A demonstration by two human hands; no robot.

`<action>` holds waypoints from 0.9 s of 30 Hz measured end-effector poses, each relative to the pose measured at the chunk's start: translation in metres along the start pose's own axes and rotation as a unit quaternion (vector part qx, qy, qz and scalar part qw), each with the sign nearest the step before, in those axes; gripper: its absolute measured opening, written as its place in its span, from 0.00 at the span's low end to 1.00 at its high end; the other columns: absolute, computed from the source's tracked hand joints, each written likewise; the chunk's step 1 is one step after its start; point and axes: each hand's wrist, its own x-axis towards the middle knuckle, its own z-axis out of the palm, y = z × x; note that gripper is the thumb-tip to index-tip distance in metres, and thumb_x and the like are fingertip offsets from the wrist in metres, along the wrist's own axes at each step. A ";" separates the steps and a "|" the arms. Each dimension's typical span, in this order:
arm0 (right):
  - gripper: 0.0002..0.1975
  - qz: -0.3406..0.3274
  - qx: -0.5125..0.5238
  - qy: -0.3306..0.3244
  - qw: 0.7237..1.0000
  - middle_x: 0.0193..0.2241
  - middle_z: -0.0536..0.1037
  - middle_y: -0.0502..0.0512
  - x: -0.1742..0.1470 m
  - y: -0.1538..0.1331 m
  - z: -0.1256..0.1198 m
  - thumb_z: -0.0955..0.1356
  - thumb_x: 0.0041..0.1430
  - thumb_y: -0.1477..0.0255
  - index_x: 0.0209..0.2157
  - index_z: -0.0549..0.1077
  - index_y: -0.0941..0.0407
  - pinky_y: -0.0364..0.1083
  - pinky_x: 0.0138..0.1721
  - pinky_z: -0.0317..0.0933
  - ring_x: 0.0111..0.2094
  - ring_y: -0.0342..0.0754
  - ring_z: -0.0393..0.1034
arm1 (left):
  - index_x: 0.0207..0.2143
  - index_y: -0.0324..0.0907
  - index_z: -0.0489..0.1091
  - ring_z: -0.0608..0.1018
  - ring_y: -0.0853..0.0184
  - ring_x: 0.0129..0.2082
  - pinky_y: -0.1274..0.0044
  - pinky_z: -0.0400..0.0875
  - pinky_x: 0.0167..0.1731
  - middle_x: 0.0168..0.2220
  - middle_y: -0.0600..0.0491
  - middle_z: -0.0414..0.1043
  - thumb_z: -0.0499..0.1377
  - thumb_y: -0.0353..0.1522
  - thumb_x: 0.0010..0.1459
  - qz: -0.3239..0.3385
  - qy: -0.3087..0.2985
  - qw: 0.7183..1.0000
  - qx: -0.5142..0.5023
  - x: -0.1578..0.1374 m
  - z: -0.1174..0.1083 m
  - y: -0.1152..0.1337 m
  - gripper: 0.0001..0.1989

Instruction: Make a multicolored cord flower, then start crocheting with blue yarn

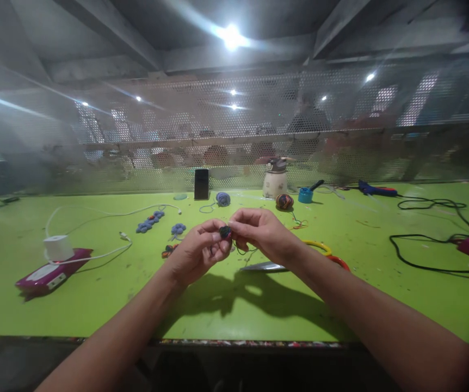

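My left hand (204,242) pinches a small dark green crocheted yarn piece (225,232) above the middle of the table. Close against it, my right hand (259,228) has thumb and forefinger pressed together at the piece's edge; what lies between those fingertips is too small to make out. A dark strand hangs below the hands. Under my right wrist lie scissors (267,266) with yellow and red handles, partly covered by my forearm. Blue crocheted flowers (178,228) lie beyond my left hand, and an orange and dark piece (170,250) is partly hidden behind it.
Toward the back stand a phone (201,184), a blue yarn ball (223,198), a multicoloured yarn ball (284,202), a bottle (275,179) and a blue tub (305,195). A purple power strip (53,275) with charger sits left. A glue gun (376,189) and black cable lie right.
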 end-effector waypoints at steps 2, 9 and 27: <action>0.11 0.005 0.009 -0.005 1.000 0.18 0.68 0.47 0.000 0.000 0.002 0.71 0.52 0.65 0.27 0.71 0.59 0.41 0.22 0.54 0.19 0.37 0.59 | 0.29 0.38 0.70 0.67 0.79 0.17 0.87 0.61 0.19 0.19 0.56 0.68 0.63 0.26 0.48 0.006 -0.002 1.000 -0.003 0.000 0.000 0.000 0.05; 0.13 0.018 0.037 0.001 0.999 0.16 0.62 0.44 -0.002 0.000 0.008 0.71 0.52 0.64 0.25 0.67 0.58 0.40 0.20 0.46 0.17 0.36 0.53 | 0.27 0.39 0.70 0.59 0.80 0.11 0.88 0.53 0.12 0.12 0.59 0.61 0.64 0.29 0.46 0.008 -0.022 1.000 -0.004 -0.003 0.006 0.001 0.05; 0.15 -0.052 -0.108 0.044 0.992 0.19 0.65 0.45 -0.001 -0.003 0.005 0.70 0.53 0.61 0.27 0.67 0.58 0.40 0.19 0.55 0.18 0.37 0.58 | 0.30 0.38 0.70 0.62 0.79 0.09 0.89 0.52 0.07 0.12 0.59 0.66 0.63 0.28 0.48 0.023 0.036 0.995 0.095 0.000 0.000 0.001 0.05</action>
